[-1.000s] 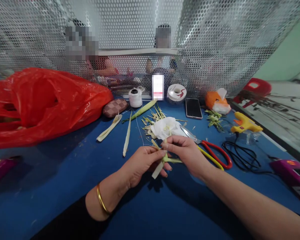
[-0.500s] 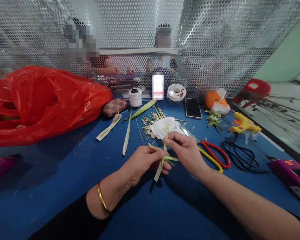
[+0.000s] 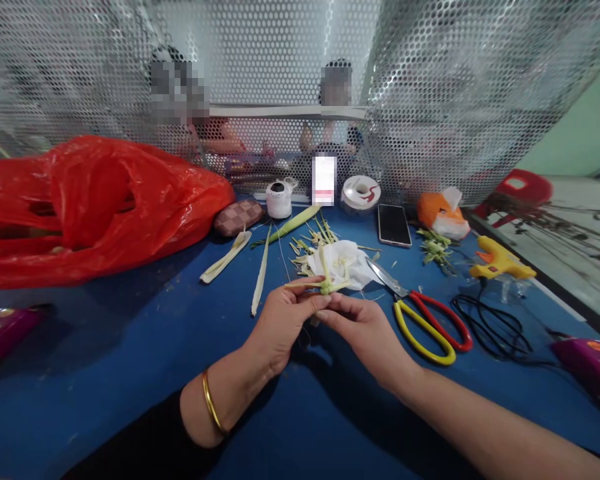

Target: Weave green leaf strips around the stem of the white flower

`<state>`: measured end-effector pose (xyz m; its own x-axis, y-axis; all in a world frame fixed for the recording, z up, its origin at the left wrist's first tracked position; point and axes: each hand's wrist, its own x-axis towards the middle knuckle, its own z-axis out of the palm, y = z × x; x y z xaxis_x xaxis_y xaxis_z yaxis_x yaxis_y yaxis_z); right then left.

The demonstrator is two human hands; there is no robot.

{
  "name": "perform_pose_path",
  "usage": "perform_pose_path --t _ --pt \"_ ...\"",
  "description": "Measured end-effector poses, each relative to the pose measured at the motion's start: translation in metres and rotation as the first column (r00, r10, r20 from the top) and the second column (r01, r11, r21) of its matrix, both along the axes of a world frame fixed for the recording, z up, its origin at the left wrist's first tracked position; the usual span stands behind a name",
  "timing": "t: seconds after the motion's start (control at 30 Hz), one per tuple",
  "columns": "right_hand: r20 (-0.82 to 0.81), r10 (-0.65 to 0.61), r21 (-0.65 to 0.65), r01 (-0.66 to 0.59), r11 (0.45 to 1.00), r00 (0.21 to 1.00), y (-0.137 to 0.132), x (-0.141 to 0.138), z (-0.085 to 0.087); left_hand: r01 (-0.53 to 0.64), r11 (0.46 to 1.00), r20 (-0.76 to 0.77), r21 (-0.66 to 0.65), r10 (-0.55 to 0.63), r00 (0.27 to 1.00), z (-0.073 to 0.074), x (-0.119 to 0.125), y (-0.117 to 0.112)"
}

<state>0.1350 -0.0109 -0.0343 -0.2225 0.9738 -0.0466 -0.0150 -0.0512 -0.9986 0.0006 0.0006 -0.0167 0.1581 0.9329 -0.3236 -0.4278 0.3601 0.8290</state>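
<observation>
A small knot of pale green leaf strips (image 3: 326,287), with strip ends sticking out to several sides, sits between my two hands above the table. My left hand (image 3: 283,320), a gold bangle on its wrist, pinches it from the left. From the right, my right hand (image 3: 365,330) closes on its lower part with thumb and fingers, close against the left fingertips. The underside of the knot is hidden by my fingers. Behind it lies crumpled white tissue (image 3: 353,263) with bits of leaf on it. Scissors (image 3: 401,292) with one red and one yellow handle lie open beside my right hand.
Leaf scraps (image 3: 330,232), a dry husk strip (image 3: 226,259) and a long green leaf (image 3: 295,225) lie ahead. Beyond are thread (image 3: 279,201), a ribbon spool (image 3: 361,193) and a phone (image 3: 394,225). A red bag (image 3: 95,213) stands left; a yellow glue gun (image 3: 503,259) with black cord lies right.
My right hand has come down from the upright strip and now grips the knot beside my left fingers. The knot has been turned and raised slightly. The view has shifted a little.
</observation>
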Motion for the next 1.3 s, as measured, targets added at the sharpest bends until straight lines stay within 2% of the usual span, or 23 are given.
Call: perform_pose_path --t 0.07,0.13,0.27,0.4,0.53,0.67,0.73,0.83,0.9,0.97,1.03,1.1,1.2,1.3 --pt "-0.066 0.006 -0.054 -0.009 0.999 0.998 -0.001 -0.001 0.000 0.009 1.000 0.020 -0.013 -0.008 1.000 -0.002 0.001 -0.001" --pt "-0.072 0.005 -0.041 -0.008 0.999 0.997 -0.001 0.000 -0.001 0.011 1.000 0.030 -0.014 -0.010 0.999 -0.002 0.001 -0.001" --pt "0.043 0.069 0.110 -0.073 0.991 0.997 0.002 0.006 -0.002 -0.024 1.000 0.019 0.010 0.024 1.000 -0.001 0.001 0.000" --pt "0.193 0.134 0.247 -0.180 0.952 0.972 0.006 0.011 0.003 -0.066 0.998 0.018 0.006 0.066 0.998 0.001 0.001 -0.001" --pt "0.302 0.142 0.331 -0.243 0.912 0.943 0.008 0.012 0.009 -0.079 0.995 0.050 -0.060 0.082 0.995 0.003 0.000 -0.002" --pt "0.350 0.137 0.369 -0.271 0.889 0.927 0.005 0.010 0.007 -0.092 0.990 0.051 -0.110 0.098 0.994 0.004 -0.001 0.000" --pt "0.348 0.124 0.357 -0.253 0.899 0.929 0.004 0.010 0.004 -0.075 0.992 0.032 -0.103 0.078 0.996 0.005 -0.002 0.002" --pt "0.314 0.092 0.256 -0.177 0.950 0.945 0.006 0.012 0.002 -0.056 0.998 -0.014 -0.042 0.056 0.998 0.007 -0.005 0.003" --pt "0.199 0.017 0.143 -0.046 0.989 0.980 0.009 0.015 0.004 -0.049 0.999 -0.044 -0.002 0.048 0.998 0.009 -0.006 0.003" --pt "0.027 -0.082 0.013 0.082 0.997 0.996 0.013 0.018 0.007 -0.013 1.000 -0.070 0.011 0.014 0.997 0.010 -0.006 0.002" --pt "-0.121 -0.133 -0.099 0.122 0.988 0.984 0.016 0.019 0.009 0.064 0.998 -0.083 0.004 -0.063 0.995 0.010 -0.006 0.002" --pt "-0.193 -0.128 -0.165 0.097 0.982 0.973 0.017 0.020 0.010 0.147 0.989 -0.084 0.000 -0.146 0.986 0.008 -0.007 0.001" --pt "-0.159 -0.120 -0.144 0.097 0.985 0.980 0.016 0.018 0.010 0.229 0.973 -0.123 -0.013 -0.229 0.966 0.006 -0.009 0.001" --pt "0.002 -0.130 -0.008 0.130 0.991 0.991 0.015 0.018 0.010 0.236 0.970 -0.209 -0.053 -0.242 0.948 0.006 -0.010 0.002"
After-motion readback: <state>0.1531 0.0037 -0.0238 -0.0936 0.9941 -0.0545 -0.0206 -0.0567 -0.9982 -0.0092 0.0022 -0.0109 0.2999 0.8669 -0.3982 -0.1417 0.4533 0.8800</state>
